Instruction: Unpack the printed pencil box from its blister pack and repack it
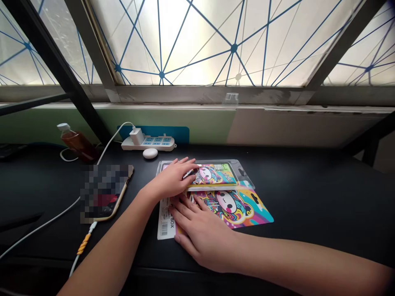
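Observation:
On the black desk lies a colorful printed backing card (257, 209) with a cartoon bear face, a hang hole and a barcode strip at its left. Partly over its far side rests a clear plastic blister shell (245, 174), and a bright yellow-edged box (226, 174) with the same cartoon sits inside it. My left hand (177, 176) lies with fingers outstretched on the left part of the shell and box. Spread flat on the card is my right hand (200, 228), its fingertips near the shell's near edge. My hands hide parts of both prints.
A phone (120, 201) with a cable plugged in lies at the left. Behind it are a bottle of reddish drink (78, 144), a power strip (159, 143) with a charger, and a white oval case (150, 153). Dark metal posts (89, 107) frame the desk by the window.

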Available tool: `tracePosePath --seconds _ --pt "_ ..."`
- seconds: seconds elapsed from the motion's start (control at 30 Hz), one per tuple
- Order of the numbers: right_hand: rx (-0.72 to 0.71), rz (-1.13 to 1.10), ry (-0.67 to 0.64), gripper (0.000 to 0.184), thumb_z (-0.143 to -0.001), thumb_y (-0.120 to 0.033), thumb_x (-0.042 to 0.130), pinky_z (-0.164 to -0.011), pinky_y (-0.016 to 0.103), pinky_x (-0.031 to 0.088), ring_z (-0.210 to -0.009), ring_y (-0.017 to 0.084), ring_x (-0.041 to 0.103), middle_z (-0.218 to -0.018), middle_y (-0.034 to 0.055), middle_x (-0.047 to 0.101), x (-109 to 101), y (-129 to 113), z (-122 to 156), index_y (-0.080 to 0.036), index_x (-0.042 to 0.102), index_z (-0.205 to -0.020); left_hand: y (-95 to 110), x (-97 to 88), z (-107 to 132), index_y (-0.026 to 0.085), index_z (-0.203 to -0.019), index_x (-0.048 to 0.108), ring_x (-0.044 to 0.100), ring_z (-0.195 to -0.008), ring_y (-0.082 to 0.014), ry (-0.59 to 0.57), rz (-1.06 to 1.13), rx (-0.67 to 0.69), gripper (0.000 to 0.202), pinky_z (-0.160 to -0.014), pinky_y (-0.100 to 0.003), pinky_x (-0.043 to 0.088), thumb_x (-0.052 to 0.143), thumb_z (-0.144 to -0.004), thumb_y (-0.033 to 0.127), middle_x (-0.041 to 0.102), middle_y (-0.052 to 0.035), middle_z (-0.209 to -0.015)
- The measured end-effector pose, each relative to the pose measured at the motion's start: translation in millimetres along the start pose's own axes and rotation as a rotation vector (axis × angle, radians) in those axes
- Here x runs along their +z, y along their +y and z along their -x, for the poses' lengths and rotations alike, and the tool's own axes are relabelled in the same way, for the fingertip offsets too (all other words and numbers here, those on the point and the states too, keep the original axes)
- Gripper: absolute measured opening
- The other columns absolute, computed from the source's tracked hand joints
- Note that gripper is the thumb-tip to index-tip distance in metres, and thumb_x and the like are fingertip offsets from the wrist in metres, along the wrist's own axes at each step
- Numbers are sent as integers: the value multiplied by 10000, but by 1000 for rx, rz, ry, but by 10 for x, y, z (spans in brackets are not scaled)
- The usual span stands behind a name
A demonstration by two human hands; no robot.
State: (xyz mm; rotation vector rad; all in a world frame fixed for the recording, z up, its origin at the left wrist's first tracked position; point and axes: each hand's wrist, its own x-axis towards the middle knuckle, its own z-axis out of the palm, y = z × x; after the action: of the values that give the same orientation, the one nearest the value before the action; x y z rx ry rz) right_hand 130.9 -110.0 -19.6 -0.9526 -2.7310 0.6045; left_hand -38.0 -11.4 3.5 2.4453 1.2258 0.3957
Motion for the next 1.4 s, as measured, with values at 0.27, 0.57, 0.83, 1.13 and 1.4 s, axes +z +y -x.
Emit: tracePosePath --seconds 0.27,0.57,0.83,1.13,1.4 --pt "15 -15 66 618 -1037 -379 411 -1267 569 89 -1556 347 108 -1655 185 284 116 -92 -92 -85 313 -1571 -8 78 -42 265 -1436 542 298 -1526 -293 50 -59 -61 444 -1235 -565 208 433 -1028 403 440 -70 -1598" --pt "-58 -182 121 460 -960 -233 545 -1241 541 235 -1502 334 289 -1535 170 461 -35 -78 -111 -142 517 -1410 -28 89 -34 254 -1396 582 343 -1502 -318 104 -85 -8 415 -1211 -574 268 471 -1016 376 501 -71 -1556" --pt "-59 -166 340 215 -990 -221 493 -850 370 523 -915 221 652 -966 74 728 -454 414 -106 -197 707 -994 80 15 59 213 -1173 690 613 -1171 -273 260 -179 71 245 -1052 -453 455 575 -974 298 721 -72 -1239" --pt "282 66 129 632 -761 -694 696 -1023 542 418 -1198 365 532 -1270 122 610 -1063 1427 -46 -270 703 -1231 37 23 106 233 -1265 630 535 -1186 -335 237 -265 -130 446 -1089 -594 355 539 -952 537 626 -107 -1268" --pt "287 160 177 653 -617 -645 813 -968 513 454 -1132 363 533 -1179 125 619 -1024 1360 -126 -231 688 -1107 7 20 105 208 -1215 632 489 -1157 -345 265 -261 -196 575 -1084 -577 343 552 -888 674 586 -118 -1185"
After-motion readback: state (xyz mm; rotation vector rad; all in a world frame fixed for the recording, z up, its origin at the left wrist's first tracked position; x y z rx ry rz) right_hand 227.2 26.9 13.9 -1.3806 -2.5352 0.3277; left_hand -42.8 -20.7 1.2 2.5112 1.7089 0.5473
